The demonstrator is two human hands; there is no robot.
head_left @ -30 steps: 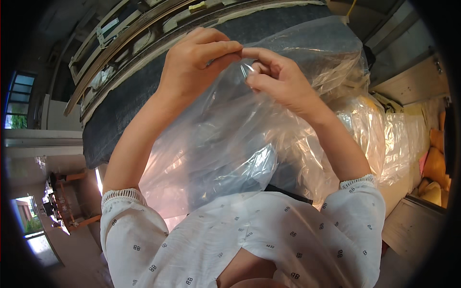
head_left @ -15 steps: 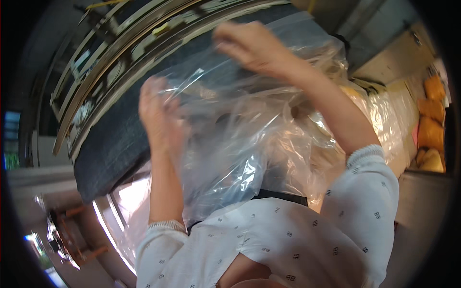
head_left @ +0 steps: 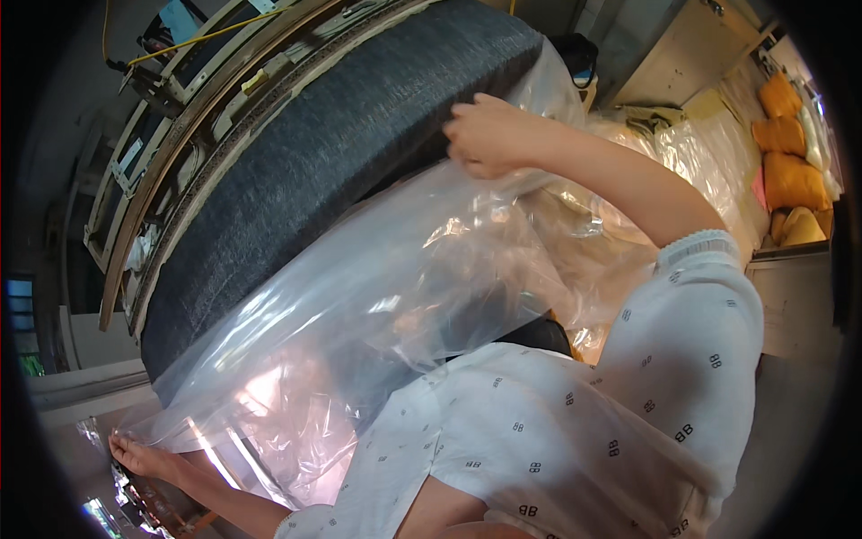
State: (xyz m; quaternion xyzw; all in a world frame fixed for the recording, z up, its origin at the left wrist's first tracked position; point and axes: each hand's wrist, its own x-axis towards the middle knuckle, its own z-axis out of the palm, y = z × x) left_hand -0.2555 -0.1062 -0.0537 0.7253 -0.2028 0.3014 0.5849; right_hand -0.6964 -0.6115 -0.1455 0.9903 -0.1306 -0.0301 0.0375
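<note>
A large clear plastic sheet (head_left: 377, 269) is stretched between my two hands, wrinkled and shiny. Its far left corner is pinched in my left hand (head_left: 139, 456), out at the lower left. Closed on the sheet's upper edge is my right hand (head_left: 489, 136), above the middle. Past that edge lies a long dark grey, fabric-covered padded piece (head_left: 332, 126), its far part uncovered. The sheet drapes across its near side and down toward my body. The fingertips of my right hand are partly hidden.
Beyond the padded piece runs a wooden-edged machine frame (head_left: 171, 202). More crinkled plastic (head_left: 709, 157) lies at the right. Orange bundles (head_left: 795, 180) are stacked at the far right, near a tan panel (head_left: 687, 54). A black bag (head_left: 575, 58) sits behind the sheet.
My left hand has swung down and out to the left, pulling the sheet taut. My right hand has moved slightly right and down. More of the padded piece now shows.
</note>
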